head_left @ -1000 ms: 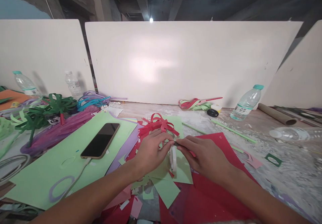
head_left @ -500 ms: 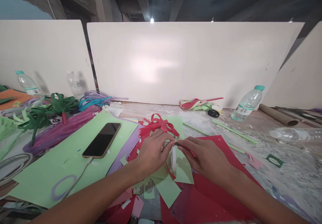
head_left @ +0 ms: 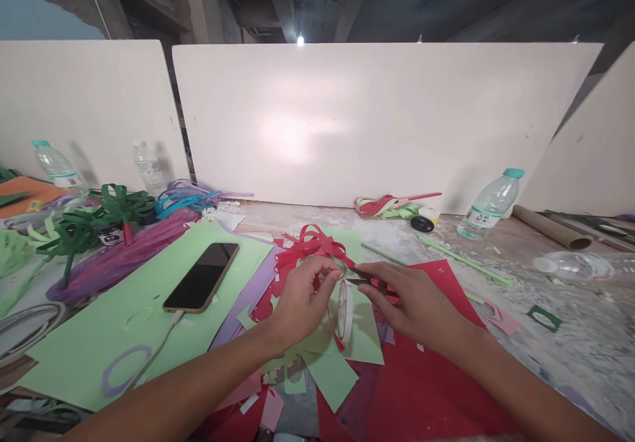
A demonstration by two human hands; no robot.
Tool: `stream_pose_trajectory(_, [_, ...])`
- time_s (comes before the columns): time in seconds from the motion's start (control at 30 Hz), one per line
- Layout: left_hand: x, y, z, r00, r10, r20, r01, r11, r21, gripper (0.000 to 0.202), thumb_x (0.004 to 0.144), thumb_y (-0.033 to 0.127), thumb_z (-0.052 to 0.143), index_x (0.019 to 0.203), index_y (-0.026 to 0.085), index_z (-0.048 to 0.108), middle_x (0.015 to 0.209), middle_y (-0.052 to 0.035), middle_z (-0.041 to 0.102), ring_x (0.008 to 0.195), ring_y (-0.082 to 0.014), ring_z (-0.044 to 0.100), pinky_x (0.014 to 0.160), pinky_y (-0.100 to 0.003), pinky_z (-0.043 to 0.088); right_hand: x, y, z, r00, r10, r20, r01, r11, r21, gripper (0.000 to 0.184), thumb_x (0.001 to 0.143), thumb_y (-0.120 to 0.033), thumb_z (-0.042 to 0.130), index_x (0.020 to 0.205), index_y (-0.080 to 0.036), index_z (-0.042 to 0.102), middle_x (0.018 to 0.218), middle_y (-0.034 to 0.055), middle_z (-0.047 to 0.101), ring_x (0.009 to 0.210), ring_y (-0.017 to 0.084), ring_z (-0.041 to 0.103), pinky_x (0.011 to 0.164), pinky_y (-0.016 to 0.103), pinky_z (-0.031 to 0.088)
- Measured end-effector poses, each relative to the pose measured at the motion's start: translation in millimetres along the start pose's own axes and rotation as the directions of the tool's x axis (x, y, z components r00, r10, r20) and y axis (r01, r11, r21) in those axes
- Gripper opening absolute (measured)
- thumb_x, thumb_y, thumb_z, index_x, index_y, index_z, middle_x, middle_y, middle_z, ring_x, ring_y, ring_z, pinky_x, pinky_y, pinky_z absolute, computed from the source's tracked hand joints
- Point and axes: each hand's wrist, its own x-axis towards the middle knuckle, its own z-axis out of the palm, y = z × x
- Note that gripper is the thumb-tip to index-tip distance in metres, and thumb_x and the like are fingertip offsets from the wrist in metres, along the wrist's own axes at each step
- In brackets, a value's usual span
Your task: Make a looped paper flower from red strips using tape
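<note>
My left hand (head_left: 307, 296) is closed in a pinch on the free end of a white tape, and the tape roll (head_left: 347, 323) hangs below the fingertips. Wrapped around dark scissors (head_left: 358, 280) is my right hand (head_left: 409, 300); the blades are parted just right of the pinched tape. Behind my left fingers lies a red paper-strip bow (head_left: 317, 240), partly covered by the hand. Under both hands are light green paper pieces (head_left: 327, 379) and a red sheet (head_left: 421, 389).
A phone (head_left: 201, 276) with a cable lies on green paper (head_left: 133, 336) at left. Green paper-strip tufts (head_left: 122, 204) stand farther left. On the right are a water bottle (head_left: 489, 204), a fallen bottle (head_left: 580, 265) and a cardboard tube (head_left: 550, 227). A white board (head_left: 387, 124) closes off the back.
The scissors' blades have parted and show more clearly, with my right hand slightly shifted. The tape roll has turned to show more of its ring. My left hand keeps its pinch.
</note>
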Motion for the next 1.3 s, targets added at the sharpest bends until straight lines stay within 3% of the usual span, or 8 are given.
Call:
stream_pose_trajectory(0.1, [3, -1, -2.0, 0.999, -0.035, 0.013, 0.036, 0.997, -0.069, 0.023, 0.092, 0.034, 0.044, 0.083, 0.018, 0.058, 0.080, -0.0012, 0.061, 0.074, -0.0146, 0.053, 0.065, -0.026, 0.040, 3, 10, -3, 0.998, 0.059, 0.023, -0.060, 0.998, 0.021, 0.030, 0.094, -0.040, 0.042, 0.110, -0.022, 0.060, 0.087, 0.0057, 0.069, 0.066, 0.018, 0.061, 0.058, 0.028, 0.044])
stream_pose_trajectory(0.3, [6, -2, -0.7, 0.976, -0.093, 0.196, 0.148, 0.948, -0.283, 0.025, 0.090, 0.035, 0.047, 0.077, 0.016, 0.058, 0.076, -0.0013, 0.059, 0.070, -0.0129, 0.054, 0.066, -0.025, 0.043, 2, 33, 4, 0.960, 0.039, 0.278, -0.022, 0.998, -0.064, 0.023, 0.090, -0.029, 0.047, 0.077, -0.021, 0.064, 0.064, 0.0016, 0.065, 0.055, 0.017, 0.057, 0.051, 0.026, 0.039])
stream_pose_trajectory(0.37, [5, -1, 0.6, 0.961, -0.090, 0.263, 0.183, 0.917, -0.354, 0.024, 0.089, 0.036, 0.050, 0.079, 0.015, 0.059, 0.078, -0.0023, 0.060, 0.070, -0.0132, 0.056, 0.067, -0.026, 0.045, 3, 36, 6, 0.978, 0.026, 0.205, -0.009, 0.997, -0.083, 0.019, 0.087, -0.030, 0.051, 0.082, -0.021, 0.066, 0.073, 0.0044, 0.068, 0.065, 0.020, 0.061, 0.057, 0.028, 0.043])
stream_pose_trajectory(0.5, [3, -2, 1.5, 0.946, -0.077, 0.314, 0.211, 0.883, -0.419, 0.025, 0.087, 0.038, 0.054, 0.082, 0.015, 0.061, 0.079, -0.0031, 0.060, 0.072, -0.0130, 0.057, 0.067, -0.025, 0.045, 4, 28, 3, 0.994, 0.033, -0.104, -0.031, 0.999, 0.017, 0.021, 0.090, -0.034, 0.049, 0.090, -0.022, 0.066, 0.085, 0.0069, 0.069, 0.077, 0.022, 0.063, 0.065, 0.031, 0.048])
stream_pose_trajectory(0.63, [4, -5, 0.4, 0.911, -0.101, 0.400, 0.315, 0.797, -0.516, 0.028, 0.085, 0.040, 0.056, 0.077, 0.014, 0.059, 0.073, -0.0026, 0.060, 0.065, -0.0116, 0.057, 0.063, -0.024, 0.044, 1, 14, 3, 0.952, -0.189, -0.242, 0.225, 0.965, 0.132, 0.012, 0.090, -0.025, 0.054, 0.095, -0.023, 0.064, 0.088, 0.0056, 0.068, 0.079, 0.018, 0.062, 0.067, 0.029, 0.050])
stream_pose_trajectory(0.77, [6, -7, 0.2, 0.853, -0.109, 0.510, 0.411, 0.743, -0.528, 0.028, 0.083, 0.041, 0.058, 0.077, 0.013, 0.059, 0.070, -0.0018, 0.058, 0.060, -0.0101, 0.054, 0.061, -0.025, 0.044, -2, 9, 8, 0.860, -0.450, -0.239, 0.470, 0.882, 0.028, 0.021, 0.089, -0.013, 0.054, 0.104, -0.025, 0.062, 0.089, 0.0047, 0.067, 0.080, 0.017, 0.061, 0.068, 0.030, 0.049])
stream_pose_trajectory(0.93, [6, -7, 0.3, 0.850, -0.126, 0.512, 0.417, 0.755, -0.506, 0.030, 0.084, 0.042, 0.057, 0.077, 0.013, 0.060, 0.070, -0.0020, 0.058, 0.062, -0.0102, 0.053, 0.063, -0.025, 0.044, -3, 10, 7, 0.819, -0.537, -0.203, 0.522, 0.843, -0.126, 0.023, 0.090, -0.010, 0.049, 0.104, -0.023, 0.062, 0.089, 0.0049, 0.068, 0.077, 0.016, 0.060, 0.068, 0.031, 0.047])
stream_pose_trajectory(1.3, [6, -3, -1.2, 0.856, -0.141, 0.497, 0.411, 0.769, -0.490, 0.024, 0.083, 0.037, 0.060, 0.077, 0.013, 0.062, 0.071, -0.0017, 0.058, 0.065, -0.0109, 0.053, 0.064, -0.025, 0.045, -5, 9, 16, 0.846, -0.506, -0.164, 0.493, 0.862, -0.117, 0.012, 0.088, -0.012, 0.052, 0.094, -0.019, 0.060, 0.080, 0.0056, 0.064, 0.072, 0.017, 0.059, 0.062, 0.029, 0.046])
